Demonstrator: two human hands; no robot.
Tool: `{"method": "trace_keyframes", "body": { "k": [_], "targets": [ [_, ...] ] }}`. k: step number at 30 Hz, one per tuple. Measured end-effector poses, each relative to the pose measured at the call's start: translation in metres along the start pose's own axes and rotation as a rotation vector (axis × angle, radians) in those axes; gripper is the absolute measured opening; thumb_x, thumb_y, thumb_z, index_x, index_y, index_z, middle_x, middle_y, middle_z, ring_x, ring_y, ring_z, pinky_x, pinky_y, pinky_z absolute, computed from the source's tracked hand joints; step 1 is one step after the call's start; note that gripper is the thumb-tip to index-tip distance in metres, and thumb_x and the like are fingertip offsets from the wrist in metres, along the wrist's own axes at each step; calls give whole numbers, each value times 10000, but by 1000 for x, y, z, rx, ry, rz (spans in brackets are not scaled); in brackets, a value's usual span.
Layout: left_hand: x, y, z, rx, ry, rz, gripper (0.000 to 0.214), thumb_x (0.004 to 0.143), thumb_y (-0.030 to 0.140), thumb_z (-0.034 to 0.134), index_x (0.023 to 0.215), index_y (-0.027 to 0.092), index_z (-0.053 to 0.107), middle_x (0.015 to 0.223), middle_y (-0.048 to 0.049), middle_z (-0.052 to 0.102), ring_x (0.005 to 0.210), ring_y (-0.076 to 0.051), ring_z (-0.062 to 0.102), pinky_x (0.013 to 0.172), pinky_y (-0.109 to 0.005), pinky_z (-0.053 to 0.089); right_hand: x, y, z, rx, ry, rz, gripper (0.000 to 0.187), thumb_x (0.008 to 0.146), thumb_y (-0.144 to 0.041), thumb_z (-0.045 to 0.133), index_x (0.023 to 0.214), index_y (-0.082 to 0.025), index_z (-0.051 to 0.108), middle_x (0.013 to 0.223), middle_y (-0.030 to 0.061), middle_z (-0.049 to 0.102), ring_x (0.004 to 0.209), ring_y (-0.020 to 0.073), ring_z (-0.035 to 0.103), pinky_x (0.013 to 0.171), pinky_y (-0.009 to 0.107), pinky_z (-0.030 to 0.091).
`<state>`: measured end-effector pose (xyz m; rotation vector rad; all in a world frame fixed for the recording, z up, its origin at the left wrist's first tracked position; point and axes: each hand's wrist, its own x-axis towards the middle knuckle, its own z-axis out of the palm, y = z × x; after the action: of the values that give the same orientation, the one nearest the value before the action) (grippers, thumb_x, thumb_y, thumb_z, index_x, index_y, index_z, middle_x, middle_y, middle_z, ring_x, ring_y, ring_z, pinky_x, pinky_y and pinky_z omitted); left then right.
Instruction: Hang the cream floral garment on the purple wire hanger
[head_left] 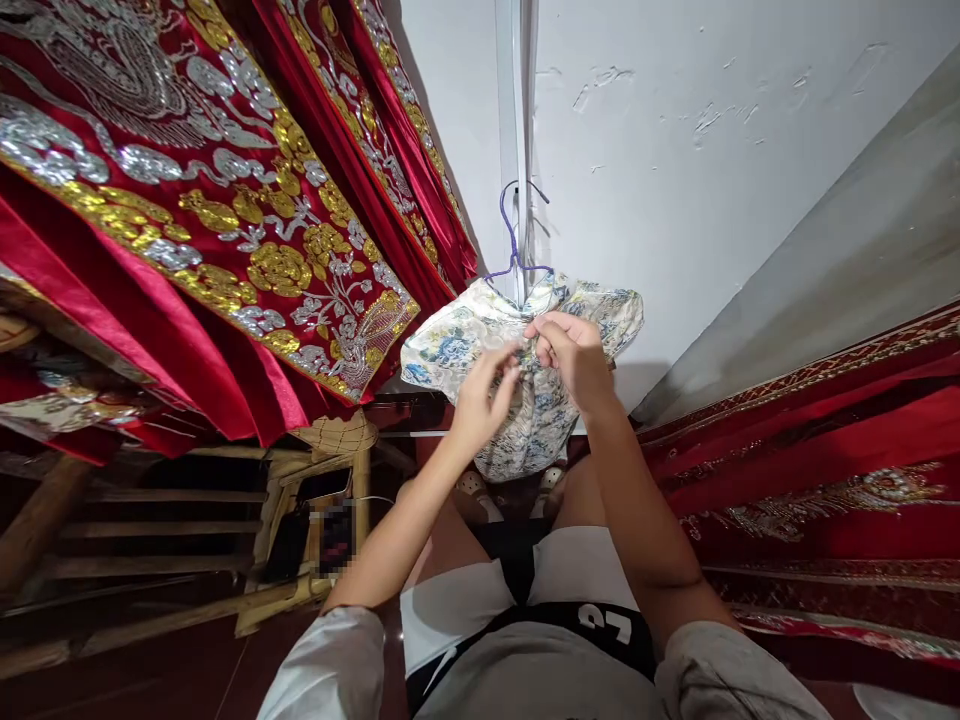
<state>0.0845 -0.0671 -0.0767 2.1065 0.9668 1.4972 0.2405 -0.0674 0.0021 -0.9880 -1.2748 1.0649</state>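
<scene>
A small cream garment with blue flower print (457, 345) hangs on a purple wire hanger (513, 235) hooked on a white pipe against the wall. My left hand (484, 395) pinches the cloth at the front of the garment, fingers curled. My right hand (571, 350) is right beside it, fingers also closed on the same spot near the collar opening. Both hands meet at the garment's middle, covering the detail they grip.
Red robes with gold and silver embroidery (225, 220) hang at the left. More red embroidered cloth (825, 470) lies at the right. A wooden bench (150, 520) stands at lower left. The white wall (675, 150) is behind the garment.
</scene>
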Motion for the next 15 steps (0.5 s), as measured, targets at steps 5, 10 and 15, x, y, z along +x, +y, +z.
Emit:
{"method": "trace_keyframes", "body": {
  "k": [5,10,15],
  "targets": [
    [64,24,-16,184,-3,139,305,1067,356,457,1167,177,683,1020,-74,697,922,-184,634,864,-319,481,3,2,1,-5,5,-52,238,927,-296,567,723,-189,626,526,-48,419,499,92,380,500,234,282],
    [71,20,-16,338,-6,191,272,1049,332,494,946,169,686,909,-65,708,869,-192,633,852,-334,457,12,28,-1,-142,-14,-12,240,896,-348,609,729,-181,649,508,-63,371,459,85,249,481,271,164],
    [66,0,-43,159,398,71,168,1010,238,598,892,153,681,898,-19,686,905,-152,610,932,-311,432,8,65,-2,-310,-32,20,257,833,-262,549,597,-183,616,481,-45,374,480,103,295,515,291,181]
  ]
}}
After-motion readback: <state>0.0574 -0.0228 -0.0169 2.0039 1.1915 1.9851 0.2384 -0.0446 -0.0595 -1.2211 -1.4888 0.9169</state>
